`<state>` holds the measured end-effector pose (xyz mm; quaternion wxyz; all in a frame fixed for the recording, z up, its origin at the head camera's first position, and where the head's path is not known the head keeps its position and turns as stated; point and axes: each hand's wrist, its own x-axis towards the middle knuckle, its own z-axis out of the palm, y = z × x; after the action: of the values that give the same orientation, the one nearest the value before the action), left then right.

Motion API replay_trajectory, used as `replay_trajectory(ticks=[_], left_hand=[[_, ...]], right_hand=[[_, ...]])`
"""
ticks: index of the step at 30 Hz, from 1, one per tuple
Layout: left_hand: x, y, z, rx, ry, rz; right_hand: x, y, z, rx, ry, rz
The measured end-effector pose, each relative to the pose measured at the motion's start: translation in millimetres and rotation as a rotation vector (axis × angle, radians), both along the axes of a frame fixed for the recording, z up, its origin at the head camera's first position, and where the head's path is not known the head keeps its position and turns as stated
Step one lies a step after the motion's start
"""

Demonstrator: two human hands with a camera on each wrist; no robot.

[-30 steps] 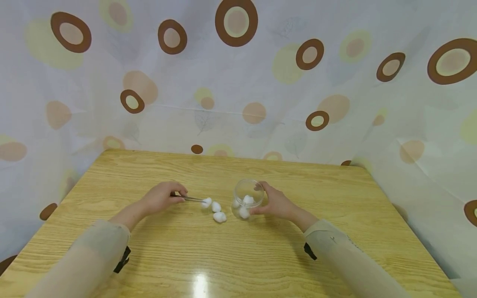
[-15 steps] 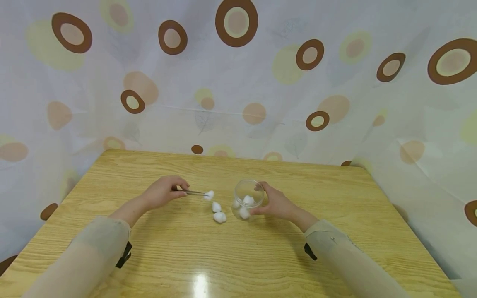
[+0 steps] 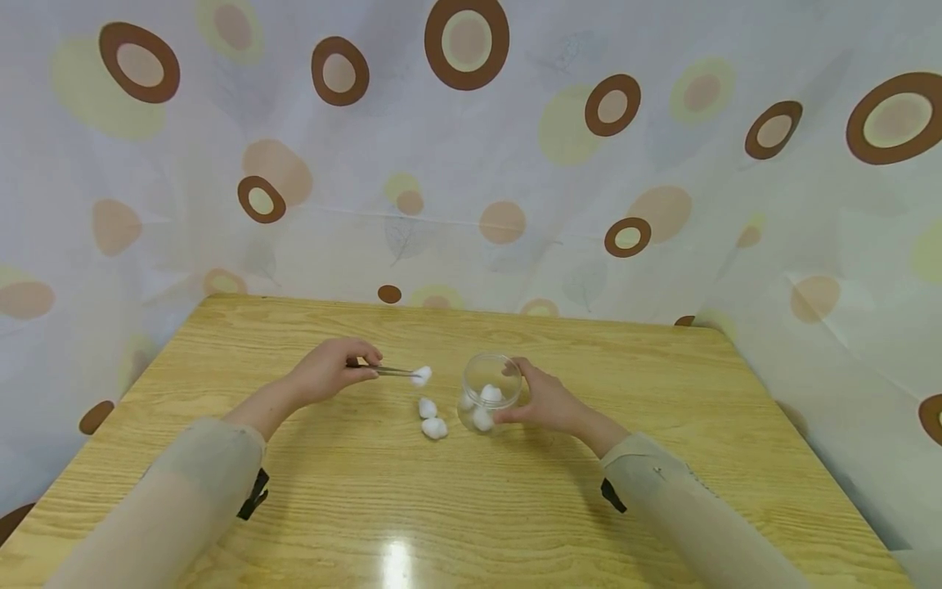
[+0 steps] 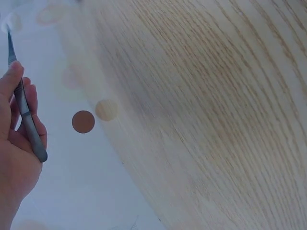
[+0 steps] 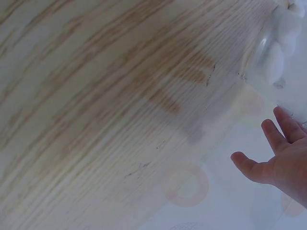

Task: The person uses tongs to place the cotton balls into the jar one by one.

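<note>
My left hand (image 3: pixel 329 370) pinches a pair of metal tweezers (image 4: pixel 29 125) between thumb and fingers. At their tips is a white cotton ball (image 3: pixel 421 376), raised above the table left of the jar. My right hand (image 3: pixel 546 399) holds a clear jar (image 3: pixel 491 368) from its right side, thumb at the front and fingers behind. Several cotton balls (image 3: pixel 490 394) lie inside the jar, whose mouth faces up without a lid. Only part of the right hand and the jar's side (image 5: pixel 268 52) show in the right wrist view.
Two more cotton balls, one at the back (image 3: pixel 428 408) and one in front (image 3: pixel 434 429), lie on the wooden table (image 3: pixel 441 507) just left of the jar. A patterned white cloth (image 3: pixel 441 164) hangs behind the table and along its sides.
My left hand has lifted a cotton ball off the table with the tweezers and carried it away from me and slightly right. The right hand and jar have stayed in place.
</note>
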<state>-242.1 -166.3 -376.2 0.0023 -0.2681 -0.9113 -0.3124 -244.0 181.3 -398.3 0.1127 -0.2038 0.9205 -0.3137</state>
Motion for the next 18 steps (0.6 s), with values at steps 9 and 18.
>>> replay_trajectory(ticks=[9,18], left_hand=[[-4.1,8.7,8.0,0.014,-0.025,0.005],[-8.7,25.8,22.5,0.027,-0.024,-0.015]], right_hand=[[0.1,0.8,1.0,-0.01,-0.001,0.009],[-0.2,1.0,0.7,-0.01,-0.001,0.014]])
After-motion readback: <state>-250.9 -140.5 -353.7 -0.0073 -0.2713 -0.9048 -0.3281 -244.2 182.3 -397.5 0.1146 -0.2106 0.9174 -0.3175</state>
